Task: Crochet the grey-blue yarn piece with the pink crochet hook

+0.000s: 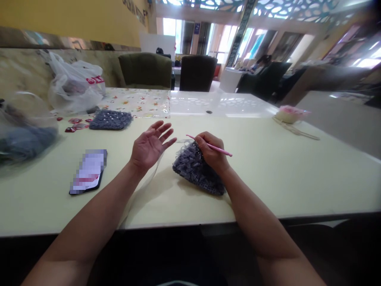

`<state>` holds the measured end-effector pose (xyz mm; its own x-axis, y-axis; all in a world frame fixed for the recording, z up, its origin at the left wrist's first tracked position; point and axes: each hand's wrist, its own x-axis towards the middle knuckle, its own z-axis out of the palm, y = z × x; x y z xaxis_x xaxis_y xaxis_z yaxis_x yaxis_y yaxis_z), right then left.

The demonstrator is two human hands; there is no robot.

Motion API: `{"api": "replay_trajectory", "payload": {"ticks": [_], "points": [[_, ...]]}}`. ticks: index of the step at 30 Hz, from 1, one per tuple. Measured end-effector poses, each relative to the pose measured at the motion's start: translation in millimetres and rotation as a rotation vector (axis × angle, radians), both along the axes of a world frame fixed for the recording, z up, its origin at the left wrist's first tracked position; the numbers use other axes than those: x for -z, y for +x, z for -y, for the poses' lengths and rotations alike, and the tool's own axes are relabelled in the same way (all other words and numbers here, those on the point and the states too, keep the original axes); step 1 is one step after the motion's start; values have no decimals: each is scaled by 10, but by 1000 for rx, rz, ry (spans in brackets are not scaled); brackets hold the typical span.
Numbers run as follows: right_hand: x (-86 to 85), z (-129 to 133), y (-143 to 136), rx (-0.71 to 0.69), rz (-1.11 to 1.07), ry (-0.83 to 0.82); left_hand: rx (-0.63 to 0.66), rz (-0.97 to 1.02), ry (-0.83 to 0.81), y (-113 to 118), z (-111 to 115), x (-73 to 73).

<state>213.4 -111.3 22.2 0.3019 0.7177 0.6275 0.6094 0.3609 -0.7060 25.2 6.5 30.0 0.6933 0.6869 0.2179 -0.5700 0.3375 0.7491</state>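
A pink crochet hook (219, 149) is gripped in my right hand (212, 149), its tip pointing left. The same hand also holds the top of a dark grey-blue crocheted piece (195, 169), whose surface is shaggy with loops and whose lower edge hangs at or just above the table. My left hand (150, 146) is held up to the left of the piece, palm turned up and fingers spread, with nothing gripped. A thin clear strand (156, 169) runs beside the left wrist down toward the table edge.
On the pale table (282, 171), a phone (88, 171) lies left of my left arm. Farther back are another crocheted piece (110, 120), small red packets (77, 124), a white plastic bag (74, 85) and a clear bag of grey-blue material (28, 139). A pink-topped bundle (288, 114) stands far right.
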Motion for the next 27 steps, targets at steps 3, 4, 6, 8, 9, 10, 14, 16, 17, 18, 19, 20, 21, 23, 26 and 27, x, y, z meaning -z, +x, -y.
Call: {"api": "replay_trajectory", "payload": {"ticks": [3, 4, 6, 8, 9, 10, 14, 16, 17, 18, 19, 20, 21, 23, 26, 27], "points": [[31, -3, -37, -38, 4, -28, -96, 96, 54, 31, 74, -11], [42, -3, -51, -48, 7, -41, -125, 98, 84, 43, 99, -10], [61, -4, -74, -59, 11, -62, -197, 71, 182, 64, 146, -1], [70, -5, -88, -60, 13, -70, -263, 5, 322, 75, 184, 14], [72, -5, -92, -60, 16, -70, -287, -29, 393, 76, 199, 23], [71, -6, -94, -59, 20, -69, -305, -63, 456, 74, 211, 32], [63, -8, -98, -50, 29, -62, -391, -202, 697, 61, 235, 71], [63, -8, -103, -50, 31, -53, -462, -296, 875, 69, 238, 101], [65, -8, -105, -53, 31, -46, -495, -347, 963, 80, 237, 122], [68, -7, -108, -55, 30, -39, -523, -399, 1037, 95, 237, 146], [73, -5, -111, -56, 31, -32, -543, -448, 1092, 113, 237, 174], [79, -2, -113, -55, 32, -25, -553, -491, 1125, 132, 237, 202], [85, 1, -114, -57, 37, -19, -552, -525, 1138, 150, 237, 230], [96, 7, -114, -61, 51, -13, -509, -554, 1111, 179, 240, 271], [101, 15, -113, -64, 53, -5, -401, -537, 992, 192, 256, 286], [100, 17, -113, -64, 48, -4, -378, -524, 945, 191, 264, 281]]}}
